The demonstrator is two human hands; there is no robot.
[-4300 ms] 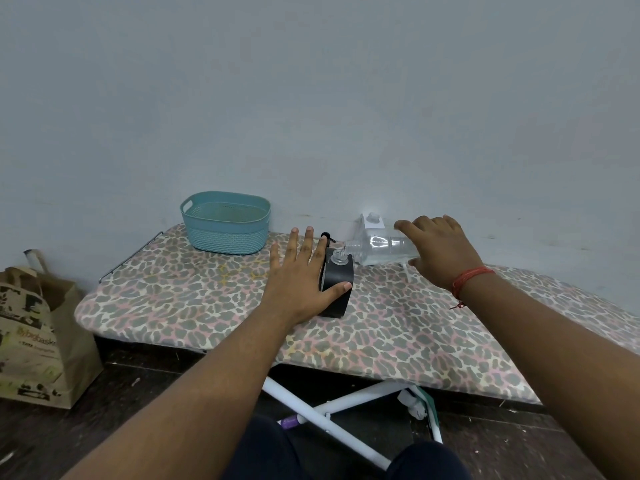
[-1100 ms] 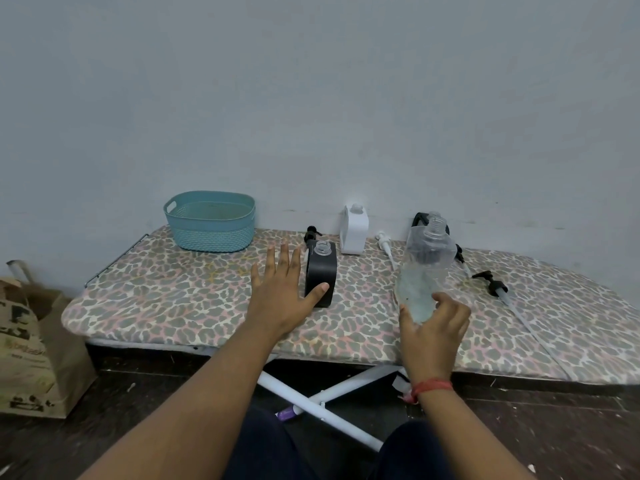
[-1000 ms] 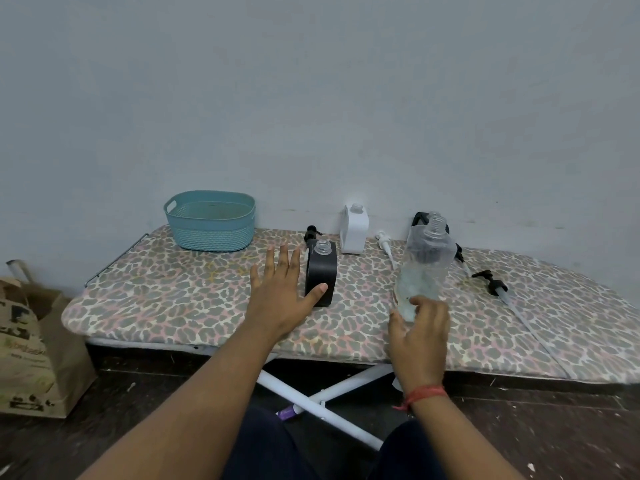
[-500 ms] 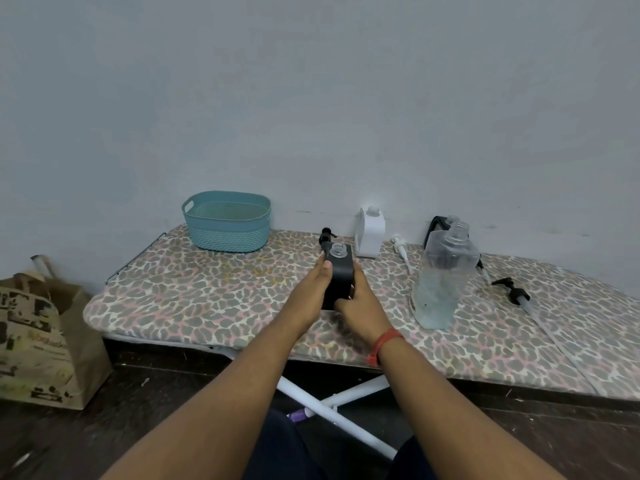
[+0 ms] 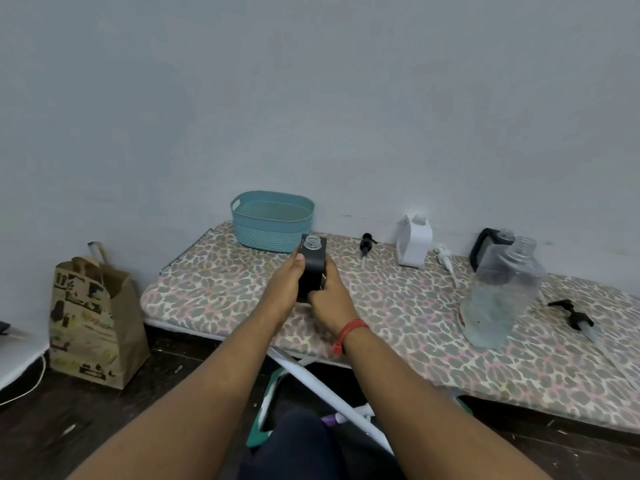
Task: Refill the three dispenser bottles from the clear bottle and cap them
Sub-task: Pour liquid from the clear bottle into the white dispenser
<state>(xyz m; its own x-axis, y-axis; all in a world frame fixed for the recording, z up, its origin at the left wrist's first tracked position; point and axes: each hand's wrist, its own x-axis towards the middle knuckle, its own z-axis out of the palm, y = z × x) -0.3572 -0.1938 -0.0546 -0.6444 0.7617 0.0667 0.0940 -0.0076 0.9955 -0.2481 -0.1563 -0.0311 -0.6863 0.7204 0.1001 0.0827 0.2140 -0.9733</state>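
Both hands hold the black dispenser bottle point(image 5: 312, 263), uncapped, with its clear threaded neck up, just above the leopard-print board point(image 5: 221, 292). My left hand point(image 5: 285, 285) grips its left side and my right hand point(image 5: 329, 292) its lower right. The clear bottle point(image 5: 498, 299), part full and uncapped, stands alone at the right. A white dispenser bottle point(image 5: 414, 242) stands uncapped near the wall. Another black dispenser bottle point(image 5: 486, 245) is partly hidden behind the clear one. Loose pumps lie on the board: a black pump point(image 5: 366, 243), a white pump point(image 5: 445, 256) and a second black pump point(image 5: 573, 317).
A teal basket point(image 5: 272, 220) stands at the board's back left, just behind the held bottle. A brown paper bag point(image 5: 91, 320) sits on the dark floor at the left. White board legs point(image 5: 322, 386) cross below. The wall runs close behind the board.
My right hand set the clear bottle down on the board, let go and joined my left hand on the black dispenser bottle. The bottle has moved left toward the basket.
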